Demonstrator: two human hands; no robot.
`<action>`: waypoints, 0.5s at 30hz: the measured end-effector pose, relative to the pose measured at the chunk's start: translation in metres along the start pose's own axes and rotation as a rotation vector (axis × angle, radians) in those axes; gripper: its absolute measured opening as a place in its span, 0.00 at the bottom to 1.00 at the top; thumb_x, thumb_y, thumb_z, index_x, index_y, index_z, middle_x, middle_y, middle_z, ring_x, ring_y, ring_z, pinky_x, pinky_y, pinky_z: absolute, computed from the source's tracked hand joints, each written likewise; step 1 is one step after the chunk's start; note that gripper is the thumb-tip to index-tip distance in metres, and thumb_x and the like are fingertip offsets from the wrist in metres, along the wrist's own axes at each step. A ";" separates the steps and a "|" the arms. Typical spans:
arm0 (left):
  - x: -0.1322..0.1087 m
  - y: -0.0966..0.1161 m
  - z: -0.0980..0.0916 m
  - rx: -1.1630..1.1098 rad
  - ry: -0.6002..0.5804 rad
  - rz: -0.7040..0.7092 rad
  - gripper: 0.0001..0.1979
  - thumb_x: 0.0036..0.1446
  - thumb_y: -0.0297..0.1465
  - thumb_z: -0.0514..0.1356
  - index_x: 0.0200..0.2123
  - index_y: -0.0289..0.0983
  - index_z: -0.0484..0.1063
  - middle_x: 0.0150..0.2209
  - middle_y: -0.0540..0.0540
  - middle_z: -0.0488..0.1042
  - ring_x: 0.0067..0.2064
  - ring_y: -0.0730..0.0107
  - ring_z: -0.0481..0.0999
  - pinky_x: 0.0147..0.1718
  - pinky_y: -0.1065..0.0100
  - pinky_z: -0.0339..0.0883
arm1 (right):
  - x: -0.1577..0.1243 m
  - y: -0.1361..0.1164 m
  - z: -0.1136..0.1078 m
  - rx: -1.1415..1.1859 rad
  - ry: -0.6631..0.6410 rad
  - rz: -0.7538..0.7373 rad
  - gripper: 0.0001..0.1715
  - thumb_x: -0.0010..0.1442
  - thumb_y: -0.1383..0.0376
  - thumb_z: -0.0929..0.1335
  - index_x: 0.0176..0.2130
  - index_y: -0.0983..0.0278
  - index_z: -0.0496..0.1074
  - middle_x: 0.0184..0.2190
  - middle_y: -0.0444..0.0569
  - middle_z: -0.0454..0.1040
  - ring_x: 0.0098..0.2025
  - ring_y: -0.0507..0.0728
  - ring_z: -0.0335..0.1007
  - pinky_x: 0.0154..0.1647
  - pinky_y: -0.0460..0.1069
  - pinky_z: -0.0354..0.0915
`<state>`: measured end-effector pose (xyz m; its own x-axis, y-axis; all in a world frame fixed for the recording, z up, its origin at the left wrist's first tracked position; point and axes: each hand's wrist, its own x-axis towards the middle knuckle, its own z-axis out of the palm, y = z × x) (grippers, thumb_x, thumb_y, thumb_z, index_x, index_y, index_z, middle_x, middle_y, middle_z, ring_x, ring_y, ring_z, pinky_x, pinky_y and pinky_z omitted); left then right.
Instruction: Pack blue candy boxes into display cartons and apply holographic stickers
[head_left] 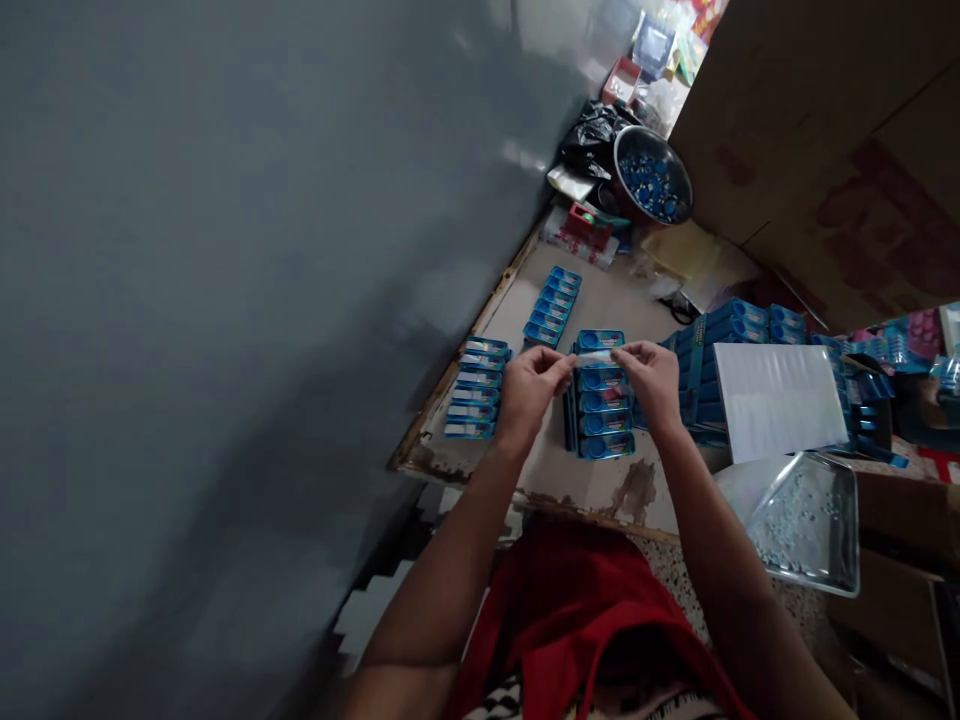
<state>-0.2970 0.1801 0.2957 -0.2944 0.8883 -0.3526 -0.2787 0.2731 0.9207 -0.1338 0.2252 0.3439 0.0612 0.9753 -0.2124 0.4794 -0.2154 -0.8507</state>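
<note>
My left hand [531, 388] and my right hand [652, 382] pinch the two ends of a small clear strip [596, 357], maybe tape, stretched just above a row of blue blister packs [602, 408] on a worn board [547, 470]. Fingers of both hands are closed on the strip. Two more rows of the same blue packs lie to the left: one row of packs [475, 388] near the board's edge and one row of packs [553, 306] farther back.
A metal bowl [652, 175] of blue pieces stands at the back beside a black bag [592, 135]. Stacked blue packs [739, 330] and a white sheet [780, 398] lie to the right. A metal tray [806, 520] sits near right. Grey wall fills the left.
</note>
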 end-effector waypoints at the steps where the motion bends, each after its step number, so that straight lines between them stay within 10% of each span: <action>1: 0.014 0.000 0.002 0.026 0.013 0.018 0.19 0.47 0.45 0.74 0.27 0.37 0.74 0.24 0.51 0.71 0.26 0.73 0.68 0.27 0.71 0.63 | 0.014 0.000 0.004 -0.064 0.009 -0.013 0.14 0.52 0.54 0.73 0.30 0.63 0.81 0.23 0.44 0.75 0.28 0.55 0.71 0.29 0.47 0.66; 6: 0.060 -0.004 0.003 0.083 0.002 -0.020 0.16 0.48 0.41 0.72 0.26 0.38 0.71 0.21 0.54 0.67 0.23 0.75 0.63 0.24 0.71 0.56 | 0.057 0.003 0.021 -0.345 0.052 -0.002 0.14 0.53 0.57 0.73 0.34 0.63 0.85 0.27 0.45 0.80 0.34 0.57 0.74 0.37 0.48 0.66; 15: 0.069 -0.022 0.000 0.056 -0.034 -0.001 0.15 0.48 0.41 0.72 0.27 0.38 0.72 0.21 0.55 0.67 0.23 0.75 0.62 0.25 0.71 0.56 | 0.063 0.018 0.024 -0.352 0.023 0.026 0.15 0.55 0.56 0.72 0.36 0.63 0.84 0.29 0.46 0.81 0.33 0.57 0.77 0.35 0.48 0.68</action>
<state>-0.3112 0.2354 0.2508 -0.2623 0.8999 -0.3485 -0.2266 0.2936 0.9287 -0.1425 0.2816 0.3041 0.0949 0.9714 -0.2175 0.7499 -0.2135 -0.6262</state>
